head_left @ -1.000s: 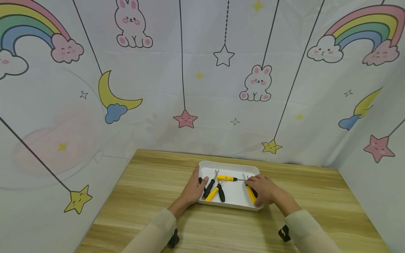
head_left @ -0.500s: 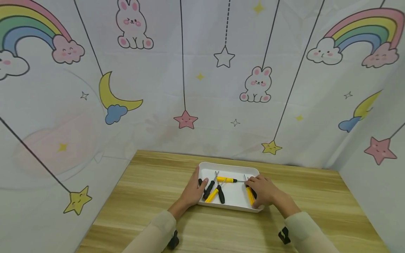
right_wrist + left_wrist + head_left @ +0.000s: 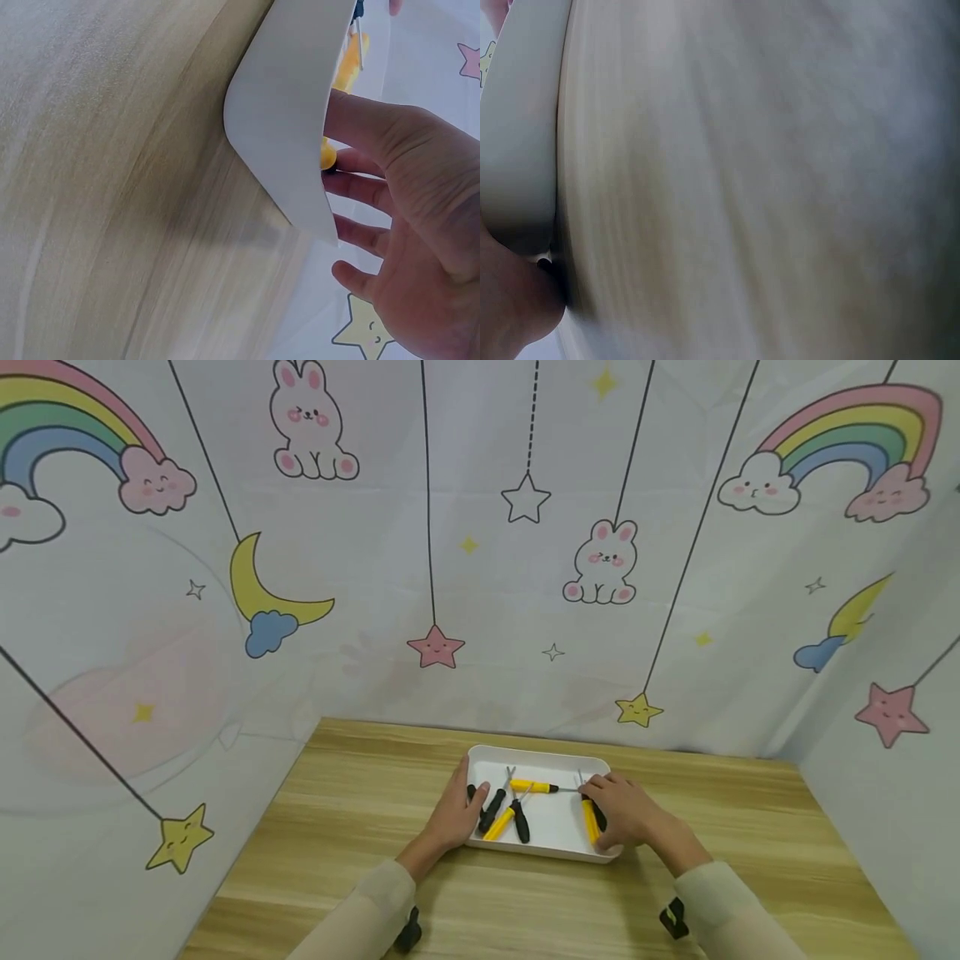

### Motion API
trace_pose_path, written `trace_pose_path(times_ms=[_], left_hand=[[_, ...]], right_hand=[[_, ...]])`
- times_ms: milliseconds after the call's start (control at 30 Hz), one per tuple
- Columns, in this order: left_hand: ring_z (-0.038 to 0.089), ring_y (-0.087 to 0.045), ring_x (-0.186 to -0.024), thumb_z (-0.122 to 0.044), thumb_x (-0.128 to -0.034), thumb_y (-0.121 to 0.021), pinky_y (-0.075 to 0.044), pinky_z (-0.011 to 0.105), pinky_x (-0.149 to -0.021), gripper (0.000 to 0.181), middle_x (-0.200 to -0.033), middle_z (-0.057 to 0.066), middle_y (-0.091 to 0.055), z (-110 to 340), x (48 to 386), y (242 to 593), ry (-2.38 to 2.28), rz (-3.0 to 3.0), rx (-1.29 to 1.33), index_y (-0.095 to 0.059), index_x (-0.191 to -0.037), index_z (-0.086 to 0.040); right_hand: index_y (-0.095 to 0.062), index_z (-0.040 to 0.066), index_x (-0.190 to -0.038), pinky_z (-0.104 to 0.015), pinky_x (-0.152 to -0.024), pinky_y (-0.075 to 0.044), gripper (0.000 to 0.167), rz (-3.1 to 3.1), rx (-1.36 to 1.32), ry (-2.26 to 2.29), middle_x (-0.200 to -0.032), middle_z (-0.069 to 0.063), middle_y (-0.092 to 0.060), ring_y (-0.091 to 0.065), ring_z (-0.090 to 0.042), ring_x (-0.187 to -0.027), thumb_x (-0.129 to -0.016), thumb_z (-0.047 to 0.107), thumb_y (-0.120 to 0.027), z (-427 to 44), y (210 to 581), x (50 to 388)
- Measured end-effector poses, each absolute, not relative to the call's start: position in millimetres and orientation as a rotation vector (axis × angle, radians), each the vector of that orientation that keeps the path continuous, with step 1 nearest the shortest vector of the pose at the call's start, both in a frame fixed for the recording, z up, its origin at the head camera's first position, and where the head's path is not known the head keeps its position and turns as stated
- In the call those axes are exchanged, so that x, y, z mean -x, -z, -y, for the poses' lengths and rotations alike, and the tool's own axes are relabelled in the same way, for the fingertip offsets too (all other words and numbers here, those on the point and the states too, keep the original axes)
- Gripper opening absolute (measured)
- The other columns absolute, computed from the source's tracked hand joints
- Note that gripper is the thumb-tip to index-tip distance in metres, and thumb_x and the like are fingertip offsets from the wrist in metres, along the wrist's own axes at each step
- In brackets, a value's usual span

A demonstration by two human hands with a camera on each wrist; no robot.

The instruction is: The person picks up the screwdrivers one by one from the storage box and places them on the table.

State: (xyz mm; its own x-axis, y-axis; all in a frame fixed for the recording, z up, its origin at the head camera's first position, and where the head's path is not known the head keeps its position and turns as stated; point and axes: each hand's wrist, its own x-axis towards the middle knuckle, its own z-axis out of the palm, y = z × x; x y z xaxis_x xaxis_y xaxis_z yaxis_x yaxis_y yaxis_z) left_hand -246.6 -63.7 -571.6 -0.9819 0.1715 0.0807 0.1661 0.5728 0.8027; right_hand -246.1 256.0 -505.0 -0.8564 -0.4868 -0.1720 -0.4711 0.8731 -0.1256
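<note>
Lower-centre surface [image 3: 495,893]: left hand [image 3: 456,810] grips the tray [image 3: 557,823]; right hand [image 3: 625,810] covers a yellow screwdriver [image 3: 589,822], slightly straighter now, apparently adjusted; hold unclear.

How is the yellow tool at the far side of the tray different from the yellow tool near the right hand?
Direction: the far yellow tool lies sideways in the white tray, while the other yellow tool has its handle end pointing toward the person.
Visibility: the far yellow tool has its whole handle in view; the other yellow tool is partly hidden by the right hand.
Both have yellow handles, and both are inside the tray.
</note>
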Motion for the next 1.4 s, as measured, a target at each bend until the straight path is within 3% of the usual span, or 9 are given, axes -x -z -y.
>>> trace_pose_path(times_ms=[967,1400], left_hand=[[0.039,-0.022,-0.159,-0.036,-0.1143,-0.046,-0.021,0.055,-0.128,0.075,-0.173,0.024,-0.018,64,247,572,-1.371,-2.827,-0.338,-0.011,-0.168,0.002],[0.041,-0.022,-0.159,-0.019,-0.1147,-0.042,-0.019,0.056,-0.128,0.064,-0.172,0.026,-0.019,63,248,573,-1.445,-2.795,-0.325,-0.013,-0.167,0.004]], right_hand=[[-0.058,0.001,-0.146,-0.061,-0.108,-0.047,0.088,-2.838,0.723,0.415,-0.146,-0.016,-0.057,-0.051,-0.04,-0.132,-0.076,0.038,-0.096,-251,482,243],[-0.057,0.002,-0.146,-0.064,-0.108,-0.046,0.086,-2.866,0.813,0.439,-0.146,-0.018,-0.055,-0.049,-0.044,-0.136,-0.076,0.035,-0.095,-248,469,240]])
